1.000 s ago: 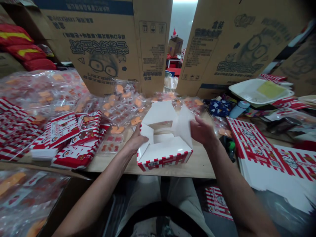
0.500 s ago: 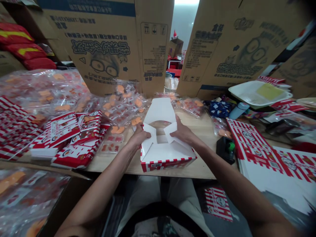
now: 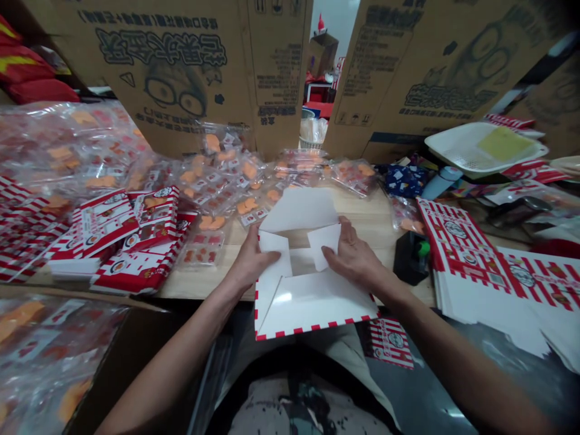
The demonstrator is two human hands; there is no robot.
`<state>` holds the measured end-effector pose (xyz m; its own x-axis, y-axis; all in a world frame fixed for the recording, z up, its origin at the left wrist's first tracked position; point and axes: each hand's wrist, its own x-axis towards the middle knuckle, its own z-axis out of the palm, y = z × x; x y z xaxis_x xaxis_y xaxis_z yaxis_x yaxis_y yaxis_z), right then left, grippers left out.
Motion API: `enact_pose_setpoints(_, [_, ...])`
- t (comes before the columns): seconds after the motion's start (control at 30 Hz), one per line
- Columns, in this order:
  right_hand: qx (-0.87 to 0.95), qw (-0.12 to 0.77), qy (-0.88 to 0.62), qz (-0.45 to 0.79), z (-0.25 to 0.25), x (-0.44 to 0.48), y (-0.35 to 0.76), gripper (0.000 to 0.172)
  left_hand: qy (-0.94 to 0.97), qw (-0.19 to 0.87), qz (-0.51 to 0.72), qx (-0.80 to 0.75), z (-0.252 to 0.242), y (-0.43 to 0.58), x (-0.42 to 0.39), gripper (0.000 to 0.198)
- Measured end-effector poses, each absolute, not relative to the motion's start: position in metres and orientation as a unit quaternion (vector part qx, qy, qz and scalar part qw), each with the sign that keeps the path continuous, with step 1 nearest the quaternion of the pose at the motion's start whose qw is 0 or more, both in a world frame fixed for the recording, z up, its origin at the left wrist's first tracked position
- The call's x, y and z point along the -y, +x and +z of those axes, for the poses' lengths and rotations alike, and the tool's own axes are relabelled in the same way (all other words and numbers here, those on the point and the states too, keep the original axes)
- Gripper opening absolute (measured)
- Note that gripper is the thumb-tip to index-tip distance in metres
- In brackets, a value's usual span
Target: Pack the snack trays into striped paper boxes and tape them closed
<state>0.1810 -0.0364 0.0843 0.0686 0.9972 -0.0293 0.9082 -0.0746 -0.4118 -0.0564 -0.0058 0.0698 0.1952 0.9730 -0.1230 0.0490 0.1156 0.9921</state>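
Observation:
A white carton with red-and-white striped edging (image 3: 326,296) is between my two hands, its flaps standing open and a gap showing in the middle. My left hand (image 3: 254,260) grips its left side, thumb on the small left flap. On the opposite side my right hand (image 3: 356,257) has its thumb pressed over the small right flap and its fingers outside. The long far flap (image 3: 299,208) leans away from me. The carton's near edge reaches past the table edge, over my lap.
Clear packets with orange pieces (image 3: 212,223) cover the back and left of the table. Striped boxes (image 3: 136,235) lie at left. At right are flat striped cartons (image 3: 466,254), a black tape dispenser (image 3: 411,258) and a white basket (image 3: 480,148). Large cardboard boxes (image 3: 181,72) stand behind.
Both hands have brought the carton nearer to me and tilted it, so its printed front no longer shows. The hands keep their hold on the sides. My view has tipped downward.

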Motion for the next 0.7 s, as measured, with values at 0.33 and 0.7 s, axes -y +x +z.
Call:
enact_pose_setpoints(0.33, [0.698,0.119,-0.697,0.112,0.081,0.069,0.166,0.089,0.564,0.532,0.387,-0.499,0.075,-0.063,0.011,0.081])
enact_pose_setpoints(0.7, [0.674,0.31,-0.563,0.363,0.069,0.058,0.222,0.112,0.626,0.517,0.349,-0.468,0.085,-0.068,0.016,0.084])
